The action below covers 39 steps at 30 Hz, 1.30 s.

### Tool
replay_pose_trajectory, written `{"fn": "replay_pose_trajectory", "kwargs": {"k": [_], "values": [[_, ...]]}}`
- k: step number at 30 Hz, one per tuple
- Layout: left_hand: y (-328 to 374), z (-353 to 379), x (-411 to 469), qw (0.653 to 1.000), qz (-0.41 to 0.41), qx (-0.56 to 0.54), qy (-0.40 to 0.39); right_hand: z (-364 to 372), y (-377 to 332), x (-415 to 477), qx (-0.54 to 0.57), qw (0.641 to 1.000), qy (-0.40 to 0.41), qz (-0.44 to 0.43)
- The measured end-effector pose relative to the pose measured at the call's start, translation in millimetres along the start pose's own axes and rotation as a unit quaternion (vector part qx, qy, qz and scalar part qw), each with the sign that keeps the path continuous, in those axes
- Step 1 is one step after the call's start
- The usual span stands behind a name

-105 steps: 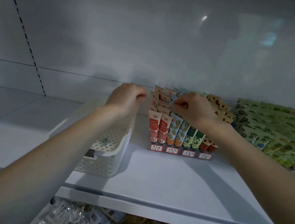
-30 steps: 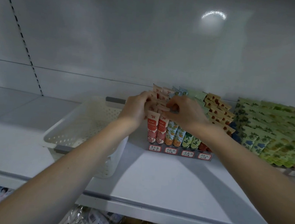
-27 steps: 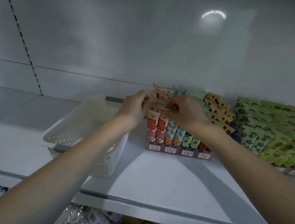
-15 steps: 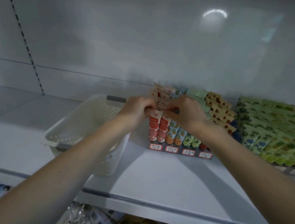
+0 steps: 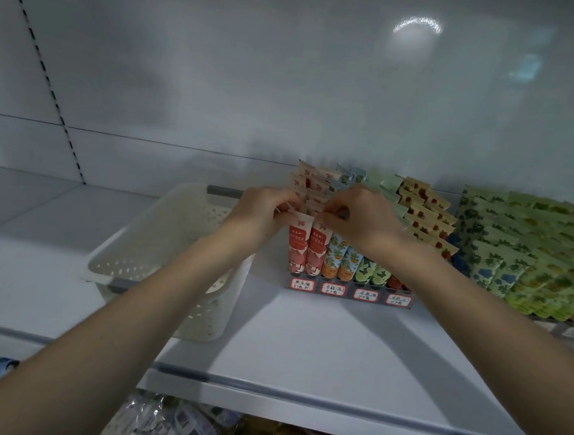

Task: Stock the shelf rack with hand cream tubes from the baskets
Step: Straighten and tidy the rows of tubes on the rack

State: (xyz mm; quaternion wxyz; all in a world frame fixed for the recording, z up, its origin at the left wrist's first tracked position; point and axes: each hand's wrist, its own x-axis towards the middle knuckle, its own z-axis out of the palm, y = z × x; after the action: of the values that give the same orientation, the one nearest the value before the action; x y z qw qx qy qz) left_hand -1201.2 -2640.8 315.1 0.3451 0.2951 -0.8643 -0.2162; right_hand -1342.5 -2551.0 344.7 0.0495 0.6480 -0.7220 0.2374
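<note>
A small shelf rack (image 5: pixel 348 293) with red-bordered price labels stands on the white shelf, packed with upright hand cream tubes in rows: red, orange, green and brown. Both hands are at the top of the red tube rows. My left hand (image 5: pixel 265 212) pinches the crimped top of the front left red tube (image 5: pixel 297 249). My right hand (image 5: pixel 361 216) pinches the top of the red tube beside it (image 5: pixel 317 250), and covers the tops of the orange tubes (image 5: pixel 339 259). A white perforated basket (image 5: pixel 159 255) stands just left of the rack; my left forearm hides part of its inside.
A second display of green floral tubes (image 5: pixel 529 257) fills the shelf to the right. The white shelf (image 5: pixel 319 353) has a rail along its front edge. Wrapped goods (image 5: pixel 173 424) lie on the shelf below. A perforated upright strip (image 5: pixel 46 74) runs up the back wall at left.
My left hand moved from over the basket to the red tube rows, joining my right hand. Both hands then shifted slightly forward to the front red tubes.
</note>
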Motion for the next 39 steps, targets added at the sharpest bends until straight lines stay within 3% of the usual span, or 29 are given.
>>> {"fn": "replay_pose_trajectory", "kwargs": {"k": [5, 10, 25, 35, 39], "values": [[2, -4, -1, 1.000, -0.003, 0.003, 0.007, 1, 0, 2, 0.012, 1.000, 0.011, -0.008], [-8, -22, 14, 0.996, -0.006, 0.031, 0.078, -19, 6, 19, 0.034, 0.999, 0.038, 0.001], [-15, -10, 41, 0.998, 0.053, 0.032, 0.026, -9, 6, 47, -0.006, 0.998, -0.059, 0.019], [-18, -8, 44, 0.997, 0.059, 0.046, 0.036, -7, 8, 49, -0.005, 0.998, -0.052, 0.015], [-23, -15, 54, 0.995, 0.044, 0.051, 0.074, -18, 12, 58, 0.014, 0.999, -0.017, 0.023]]}}
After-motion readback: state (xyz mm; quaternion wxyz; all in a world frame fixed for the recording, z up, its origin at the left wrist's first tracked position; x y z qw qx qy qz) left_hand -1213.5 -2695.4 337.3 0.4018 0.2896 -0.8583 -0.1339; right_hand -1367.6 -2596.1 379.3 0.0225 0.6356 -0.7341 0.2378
